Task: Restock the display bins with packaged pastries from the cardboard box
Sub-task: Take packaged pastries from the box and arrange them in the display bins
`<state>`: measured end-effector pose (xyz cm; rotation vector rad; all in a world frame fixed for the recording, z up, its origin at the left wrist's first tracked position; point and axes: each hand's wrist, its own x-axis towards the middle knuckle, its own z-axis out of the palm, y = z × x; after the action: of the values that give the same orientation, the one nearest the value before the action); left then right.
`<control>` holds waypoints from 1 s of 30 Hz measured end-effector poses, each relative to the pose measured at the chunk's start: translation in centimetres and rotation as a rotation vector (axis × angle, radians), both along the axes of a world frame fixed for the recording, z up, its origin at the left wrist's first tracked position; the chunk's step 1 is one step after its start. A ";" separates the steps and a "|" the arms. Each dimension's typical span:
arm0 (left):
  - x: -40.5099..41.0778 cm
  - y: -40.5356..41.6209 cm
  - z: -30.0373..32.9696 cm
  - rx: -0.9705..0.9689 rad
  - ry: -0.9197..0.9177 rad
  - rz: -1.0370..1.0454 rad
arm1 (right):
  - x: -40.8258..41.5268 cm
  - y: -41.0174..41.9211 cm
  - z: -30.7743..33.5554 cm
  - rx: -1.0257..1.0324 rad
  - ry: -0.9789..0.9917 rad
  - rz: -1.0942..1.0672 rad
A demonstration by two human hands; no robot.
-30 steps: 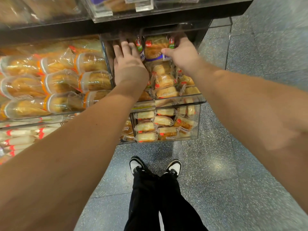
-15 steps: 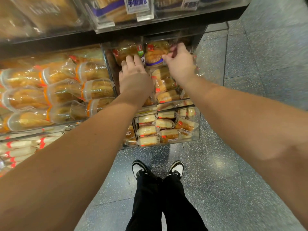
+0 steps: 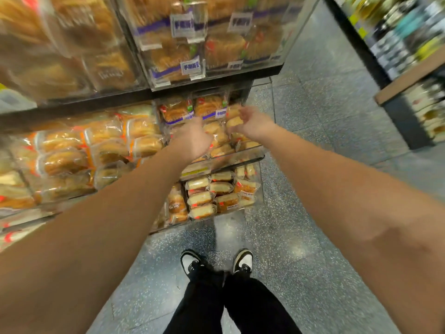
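Frame is motion-blurred, detail is soft. Both arms reach forward from the lower corners to the clear middle bin (image 3: 240,154) at centre frame. Left hand (image 3: 192,138) is back-up over the bin's left half, above the packaged pastries (image 3: 218,138) inside; fingers are smeared, cannot tell if they're spread or gripping anything. Right hand (image 3: 252,121) is at the bin's upper right corner, fingers loosely curved, just beside a pale pastry pack (image 3: 234,121); can't confirm contact or a pinch through the blur. At the back of the same bin, two bigger packs with blue bands (image 3: 192,110) stand side by side. Left of frame: a wider bin of orange-trimmed bread packs (image 3: 96,150), stacked in rows. Below the middle bin, lower bin (image 3: 260,186) holds small pale pastries with red marks. Upper frame: top-tier bins (image 3: 216,75) with large bread packs and white label tags (image 3: 191,66). Bottom centre: black trousers (image 3: 228,304) and black-and-white shoes (image 3: 243,260) on grey speckled floor (image 3: 313,213). Another shelf unit (image 3: 409,68) at upper right, contents unreadable. Cardboard box isn't in view.
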<state>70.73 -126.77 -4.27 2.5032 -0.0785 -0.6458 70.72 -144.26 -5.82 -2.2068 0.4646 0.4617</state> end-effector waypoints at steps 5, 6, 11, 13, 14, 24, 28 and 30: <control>-4.5 4.0 5.5 -0.089 0.005 0.021 | -6.2 1.1 5.8 -0.056 0.035 0.013; -5.9 5.1 6.5 -0.100 0.011 0.037 | -7.5 1.6 7.1 -0.047 0.032 0.014; -13.0 11.0 10.2 -0.058 -0.017 0.080 | -14.4 5.9 13.0 -0.069 0.008 0.106; -16.2 13.8 11.6 -0.025 -0.050 0.107 | -17.3 8.3 15.1 -0.126 -0.031 0.204; -17.9 15.3 12.3 -0.001 -0.076 0.124 | -18.7 9.5 16.0 -0.165 -0.062 0.264; -36.1 31.6 19.0 0.252 -0.254 0.246 | -29.5 24.6 22.9 -0.485 -0.249 0.852; -41.7 39.1 20.4 0.282 -0.253 0.377 | -32.6 32.8 24.5 -0.435 -0.343 1.007; -44.3 42.8 20.4 0.269 -0.242 0.463 | -34.0 37.3 24.5 -0.414 -0.377 1.067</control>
<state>26.44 -83.94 16.15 2.7051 0.5164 -0.1687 36.73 -106.99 18.69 -2.7268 -0.9544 0.4842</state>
